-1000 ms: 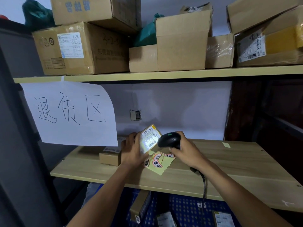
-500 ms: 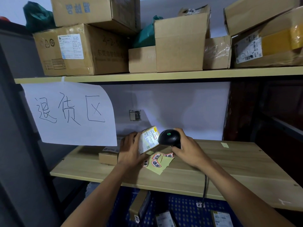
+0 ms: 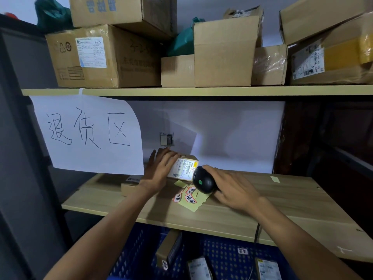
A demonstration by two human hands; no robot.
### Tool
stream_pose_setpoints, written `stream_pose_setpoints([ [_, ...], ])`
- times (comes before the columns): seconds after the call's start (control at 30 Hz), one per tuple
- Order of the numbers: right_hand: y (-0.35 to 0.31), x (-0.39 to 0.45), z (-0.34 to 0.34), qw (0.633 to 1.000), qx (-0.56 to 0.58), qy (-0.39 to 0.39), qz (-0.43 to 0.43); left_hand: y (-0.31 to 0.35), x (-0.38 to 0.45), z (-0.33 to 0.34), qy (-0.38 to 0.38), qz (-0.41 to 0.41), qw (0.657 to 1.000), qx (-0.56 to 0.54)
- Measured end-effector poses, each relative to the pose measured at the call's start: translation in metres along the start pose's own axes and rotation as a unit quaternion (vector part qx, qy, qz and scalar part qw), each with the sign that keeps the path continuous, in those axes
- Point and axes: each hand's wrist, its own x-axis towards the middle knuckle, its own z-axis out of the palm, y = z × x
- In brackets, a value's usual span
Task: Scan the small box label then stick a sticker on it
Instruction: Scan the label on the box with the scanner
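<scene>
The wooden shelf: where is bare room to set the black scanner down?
The light wooden shelf is bare to the right of the right hand, up to the small yellow scrap. It is crowded left of the black handheld scanner: yellow sticker sheet, small labelled cardboard box under the left hand.

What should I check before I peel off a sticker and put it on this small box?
1. Small box held steady: ok, the left hand lies over its top, with the box low at the shelf.
2. Label facing up and readable: ok, the white barcode label shows.
3. Scan registered: cannot tell; a green light shows on the scanner, nothing confirms a read.
4. Right hand free to peel: not ok, it holds the scanner.
5. Stickers within reach: ok, the sticker sheet lies just in front of the box.
6. Bare spot for the sticker: cannot tell, the hand covers much of the top.
</scene>
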Motion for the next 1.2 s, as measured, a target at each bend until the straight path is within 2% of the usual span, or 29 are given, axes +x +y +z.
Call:
stream_pose_setpoints([
  [0.67, -0.002, -0.005, -0.006, 0.999, 0.028, 0.027, -0.010, 0.009, 0.000, 0.000, 0.005, -0.006, 0.999, -0.040],
  [0.77, 0.000, -0.006, -0.004, 0.998, 0.053, 0.041, 0.014, 0.012, 0.000, 0.000, -0.012, -0.065, 0.997, -0.032],
  [0.87, 0.004, -0.005, -0.004, 0.990, 0.107, 0.064, 0.067, 0.016, 0.000, -0.001, -0.024, -0.128, 0.991, 0.022],
  [0.9, 0.005, -0.005, -0.004, 0.987, 0.122, 0.070, 0.078, 0.018, 0.000, -0.001, -0.019, -0.137, 0.990, -0.005],
  [1.0, 0.005, -0.004, -0.007, 0.982, 0.143, 0.080, 0.096, 0.025, 0.000, 0.000, -0.042, -0.159, 0.970, -0.176],
  [1.13, 0.004, -0.003, -0.009, 0.972, 0.182, 0.096, 0.112, 0.035, -0.002, 0.001, -0.049, -0.166, 0.969, -0.175],
  [1.2, 0.004, -0.004, -0.009, 0.971, 0.191, 0.094, 0.112, 0.038, -0.003, 0.003, -0.041, -0.184, 0.956, -0.226],
])
